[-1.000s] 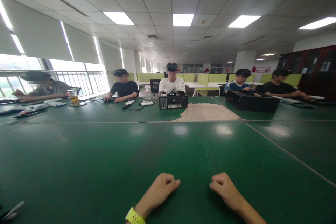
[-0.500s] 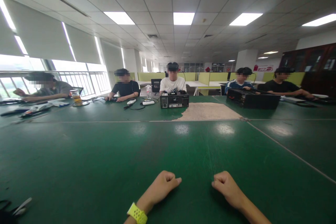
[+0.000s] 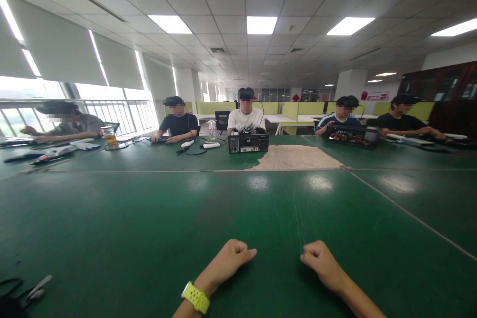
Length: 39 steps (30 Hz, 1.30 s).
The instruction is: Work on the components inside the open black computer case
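Observation:
My left hand [image 3: 234, 260] is closed in a loose fist on the green tabletop [image 3: 208, 213], thumb pointing right. A yellow-green watch strap [image 3: 196, 298] with holes goes round the left wrist. Across a short gap, my right hand [image 3: 321, 261] also forms a fist, knuckles facing away from me. Nothing shows in either hand, and the two do not touch. Bare tabletop lies between and around them.
Black cords with a white-tipped piece [image 3: 39, 288] lie at the lower left. Over the table seam stand an open computer case [image 3: 248, 142] and a tilted black case [image 3: 352, 136]. Several people sit along the far side. A jar [image 3: 110, 138] of amber liquid stands far left.
On the far right, a person has tilted the black case up, so its inside shows. My hands have stayed nearly in place, both still closed.

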Motion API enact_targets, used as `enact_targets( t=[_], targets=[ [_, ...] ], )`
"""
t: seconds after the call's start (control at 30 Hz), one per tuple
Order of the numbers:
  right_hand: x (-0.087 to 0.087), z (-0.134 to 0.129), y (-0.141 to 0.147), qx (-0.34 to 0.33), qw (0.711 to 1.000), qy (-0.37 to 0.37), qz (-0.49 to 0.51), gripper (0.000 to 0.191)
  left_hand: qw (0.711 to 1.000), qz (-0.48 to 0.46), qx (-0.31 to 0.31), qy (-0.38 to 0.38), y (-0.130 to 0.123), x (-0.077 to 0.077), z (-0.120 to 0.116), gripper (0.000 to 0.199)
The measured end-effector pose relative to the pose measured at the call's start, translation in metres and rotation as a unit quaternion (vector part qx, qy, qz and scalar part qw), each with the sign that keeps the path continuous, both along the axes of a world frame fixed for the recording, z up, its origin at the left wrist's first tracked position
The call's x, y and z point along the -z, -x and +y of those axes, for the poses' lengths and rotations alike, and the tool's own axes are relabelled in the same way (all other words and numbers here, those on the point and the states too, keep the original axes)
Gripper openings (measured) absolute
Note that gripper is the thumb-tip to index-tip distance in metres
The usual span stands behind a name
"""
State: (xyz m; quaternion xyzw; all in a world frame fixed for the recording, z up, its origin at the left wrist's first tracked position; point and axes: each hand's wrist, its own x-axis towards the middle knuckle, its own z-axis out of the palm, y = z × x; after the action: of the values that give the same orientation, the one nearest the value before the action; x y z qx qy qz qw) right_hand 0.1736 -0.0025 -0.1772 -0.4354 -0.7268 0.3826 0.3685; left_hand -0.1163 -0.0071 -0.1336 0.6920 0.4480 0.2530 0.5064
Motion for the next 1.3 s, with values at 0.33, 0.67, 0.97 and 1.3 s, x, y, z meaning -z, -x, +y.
enact_targets(
  t=[0.33,0.67,0.97,1.3],
  targets=[
    [0.005,0.004,0.003,0.005,1.000,-0.014,0.005,0.038,1.000,0.005,-0.003,0.013,-0.001,0.002,0.001,0.052],
    [0.000,-0.001,0.016,-0.012,0.999,-0.031,-0.022,0.039,1.000,0.007,-0.001,0.002,-0.001,0.006,0.002,0.051],
    [0.000,0.001,0.016,-0.010,0.998,-0.033,-0.047,0.038,1.000,0.017,0.000,-0.008,-0.001,0.004,0.002,0.051],
    [0.000,0.001,0.016,-0.005,0.997,-0.041,-0.071,0.039,1.000,0.015,0.000,-0.006,-0.002,0.007,0.002,0.051]
  ],
)
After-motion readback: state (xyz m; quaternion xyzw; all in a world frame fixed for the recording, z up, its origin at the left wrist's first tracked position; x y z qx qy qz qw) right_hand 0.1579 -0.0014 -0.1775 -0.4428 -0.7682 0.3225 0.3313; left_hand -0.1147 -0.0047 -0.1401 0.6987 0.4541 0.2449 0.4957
